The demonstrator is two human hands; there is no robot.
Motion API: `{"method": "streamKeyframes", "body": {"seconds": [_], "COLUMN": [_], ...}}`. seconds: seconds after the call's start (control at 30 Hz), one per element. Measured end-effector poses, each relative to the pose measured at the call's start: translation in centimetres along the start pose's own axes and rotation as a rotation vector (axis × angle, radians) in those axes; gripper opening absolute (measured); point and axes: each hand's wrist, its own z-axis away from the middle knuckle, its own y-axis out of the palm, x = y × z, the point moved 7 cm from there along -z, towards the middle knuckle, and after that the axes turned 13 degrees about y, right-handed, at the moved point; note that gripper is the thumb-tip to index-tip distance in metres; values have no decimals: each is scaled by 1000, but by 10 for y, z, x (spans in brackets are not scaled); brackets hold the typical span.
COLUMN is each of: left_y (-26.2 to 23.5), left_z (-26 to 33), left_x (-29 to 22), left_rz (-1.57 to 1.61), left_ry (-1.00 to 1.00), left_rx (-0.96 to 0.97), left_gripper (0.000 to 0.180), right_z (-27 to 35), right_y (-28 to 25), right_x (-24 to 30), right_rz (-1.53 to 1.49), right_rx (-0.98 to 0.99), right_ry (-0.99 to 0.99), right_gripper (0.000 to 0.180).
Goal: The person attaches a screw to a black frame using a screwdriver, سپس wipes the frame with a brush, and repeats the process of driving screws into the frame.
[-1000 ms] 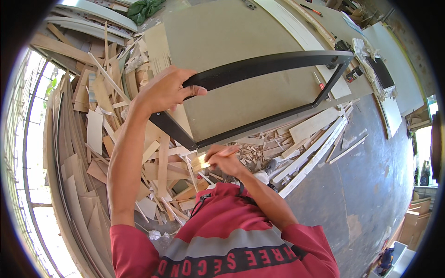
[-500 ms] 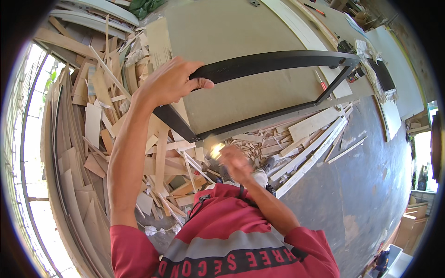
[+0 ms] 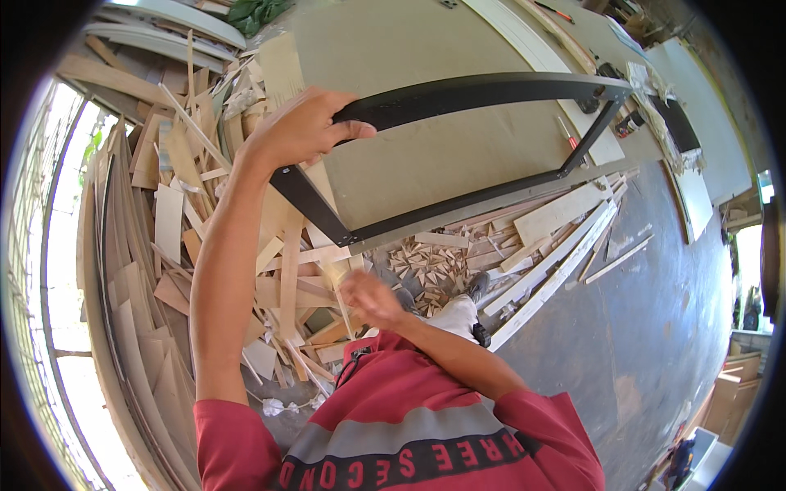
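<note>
My left hand point(image 3: 301, 129) is closed round the near-left end of a black rectangular frame point(image 3: 483, 88), with the thumb on its inner side. The frame is held tilted, its long bars running off to the right. Below its lower left corner, my right hand point(image 3: 372, 299) is blurred by motion. Its fingers look curled, and a pale yellowish blur point(image 3: 336, 272) shows at their tips, too smeared to name. The right hand is apart from the frame.
A wide greyish work table point(image 3: 393, 41) lies beyond the frame, with a red-handled screwdriver point(image 3: 568, 135) and a long white board point(image 3: 524, 41) on it. Wood offcuts point(image 3: 286, 270) heap up at left and underfoot. Long white strips point(image 3: 565, 270) lie on the grey floor point(image 3: 606, 327).
My right hand has moved left and a little down, away from the frame's lower corner, with the pale thing. The left hand and the frame have risen slightly.
</note>
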Motion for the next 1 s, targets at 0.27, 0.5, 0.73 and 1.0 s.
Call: {"method": "streamKeyframes", "body": {"seconds": [0.27,0.5,0.73,1.0], "left_y": [3,0,10,12], "left_z": [-11,-6,-12,-7], "left_x": [-2,-12,7,22], "left_rz": [-36,1,1,46], "left_ry": [16,40,1,-44], "left_rx": [23,38,50,105], "left_gripper": [56,59,75,89], "right_z": [-1,-1,-12,-27], "right_y": [-10,-27,-41,-24], "right_x": [-47,-28,-22,7], "right_rz": [-205,297,286,861], "right_rx": [-88,-179,-331,544], "right_ry": [305,-75,243,130], "right_gripper": [14,15,12,25]}}
